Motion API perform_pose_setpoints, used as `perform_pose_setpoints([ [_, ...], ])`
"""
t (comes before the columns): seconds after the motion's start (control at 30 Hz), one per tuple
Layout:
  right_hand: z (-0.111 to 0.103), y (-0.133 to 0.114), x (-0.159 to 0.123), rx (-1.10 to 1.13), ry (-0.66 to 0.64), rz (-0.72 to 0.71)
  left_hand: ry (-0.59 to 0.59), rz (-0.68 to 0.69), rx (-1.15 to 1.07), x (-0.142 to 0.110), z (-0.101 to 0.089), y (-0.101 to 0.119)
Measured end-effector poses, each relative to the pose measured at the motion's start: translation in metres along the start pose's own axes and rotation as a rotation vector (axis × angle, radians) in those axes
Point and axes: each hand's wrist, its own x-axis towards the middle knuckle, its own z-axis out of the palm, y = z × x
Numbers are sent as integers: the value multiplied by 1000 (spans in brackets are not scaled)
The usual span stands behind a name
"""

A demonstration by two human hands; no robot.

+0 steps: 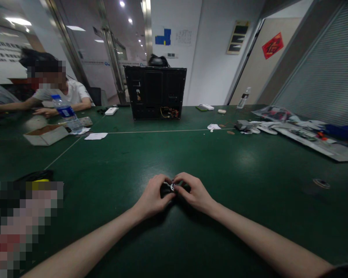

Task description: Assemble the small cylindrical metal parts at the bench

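Both hands meet over the green table in the middle of the view. Between their fingertips is a small dark object with a white ring-shaped part (172, 187); its kind is too small to make out. My left hand (156, 196) curls around its left side, thumb in front and fingers behind. From the other side my right hand (195, 191) pinches at the same piece with thumb and fingers. The fingers hide most of it.
A black panel-like case (156, 92) stands at the back of the table (127, 154). At left are a cardboard box (46, 136), a water bottle (66, 114) and a seated person (72, 90). A grey board (316, 144) with parts lies right, beyond a roll-like object (321, 183).
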Motion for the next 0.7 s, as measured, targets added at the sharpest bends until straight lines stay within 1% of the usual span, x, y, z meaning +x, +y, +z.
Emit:
perform_pose_setpoints([
  [0.17,-4,1,3,17,74,43,6,-13,-1,0,-1,2],
  [0.37,-21,9,6,-56,65,119,8,-63,-30,-1,-2,2],
  [0.43,-27,13,7,-84,6,128,7,-67,-45,-1,-2,2],
  [0.5,-31,16,8,-122,-112,114,3,-72,-56,-2,-2,2],
  [0.57,-33,19,8,-165,-223,69,2,-73,-64,-2,-3,2],
  [0.63,-32,20,7,-202,-276,32,3,-68,-67,-2,-4,3],
  [0.7,-32,20,7,-224,-293,27,4,-66,-59,-2,-4,3],
])
